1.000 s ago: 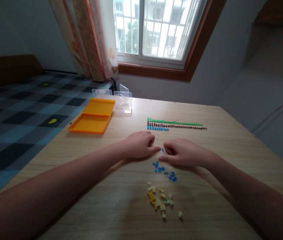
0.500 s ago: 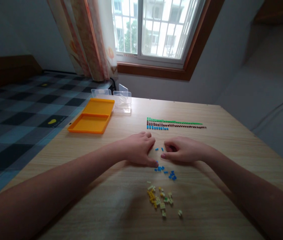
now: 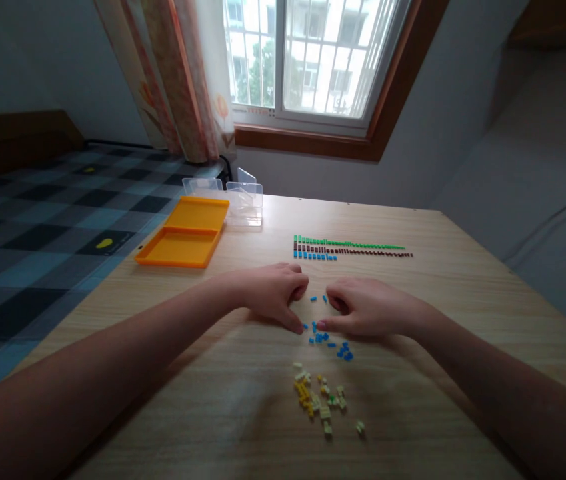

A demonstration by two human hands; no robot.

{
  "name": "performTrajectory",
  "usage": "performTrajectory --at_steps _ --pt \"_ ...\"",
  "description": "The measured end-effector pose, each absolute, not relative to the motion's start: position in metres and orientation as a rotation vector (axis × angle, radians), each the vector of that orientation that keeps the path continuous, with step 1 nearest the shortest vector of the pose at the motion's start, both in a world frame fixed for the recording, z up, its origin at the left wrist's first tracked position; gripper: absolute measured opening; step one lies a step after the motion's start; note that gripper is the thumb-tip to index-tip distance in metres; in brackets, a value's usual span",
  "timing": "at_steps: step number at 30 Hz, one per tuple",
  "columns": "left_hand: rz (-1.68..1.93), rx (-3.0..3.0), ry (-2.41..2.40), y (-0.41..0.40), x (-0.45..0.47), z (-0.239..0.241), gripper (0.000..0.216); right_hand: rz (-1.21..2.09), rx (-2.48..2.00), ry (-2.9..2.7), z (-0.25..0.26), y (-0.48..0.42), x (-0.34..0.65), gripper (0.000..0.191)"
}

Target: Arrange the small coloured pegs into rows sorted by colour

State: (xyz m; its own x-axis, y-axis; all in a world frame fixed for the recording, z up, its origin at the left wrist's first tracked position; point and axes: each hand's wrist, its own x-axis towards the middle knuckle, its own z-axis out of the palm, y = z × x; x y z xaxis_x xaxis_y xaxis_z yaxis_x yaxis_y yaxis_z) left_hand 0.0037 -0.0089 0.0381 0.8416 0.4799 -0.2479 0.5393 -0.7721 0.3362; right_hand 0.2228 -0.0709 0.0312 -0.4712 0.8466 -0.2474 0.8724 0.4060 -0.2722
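Note:
My left hand (image 3: 270, 293) rests on the wooden table (image 3: 437, 300), fingers curled, its fingertip touching down beside a loose heap of tiny blue bricks (image 3: 330, 341). My right hand (image 3: 367, 308) lies opposite, fingers curled in, a fingertip at the same heap. Two stray blue bricks (image 3: 319, 298) sit between the hands. Further back run three neat rows: green bricks (image 3: 347, 243), dark brown bricks (image 3: 353, 251) and a short blue row (image 3: 315, 255). A pile of yellow and pale bricks (image 3: 320, 400) lies nearer me.
An open orange case (image 3: 185, 232) lies at the table's left rear, with clear plastic boxes (image 3: 243, 197) behind it. A bed with a checked cover (image 3: 37, 227) is left of the table; a window (image 3: 307, 60) and curtain (image 3: 177, 80) are behind.
My left hand pulled back from between the hands and its fingertip came down at the blue heap; two stray blue bricks now show between the hands. My right hand shifted slightly.

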Motion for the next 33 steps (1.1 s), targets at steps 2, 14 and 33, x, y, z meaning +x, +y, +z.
performTrajectory --at_steps 2,14,33 --pt "-0.187 2.599 0.752 -0.005 0.003 0.037 0.044 -0.531 1.589 2.568 0.033 -0.073 0.22 0.052" --pt "-0.018 2.595 0.927 -0.004 0.01 0.022 0.034 -0.453 1.581 2.6 0.031 -0.078 0.217 0.05" --pt "-0.009 2.584 0.993 -0.007 0.013 0.024 0.034 -0.638 1.574 2.552 0.03 -0.062 0.227 0.038"
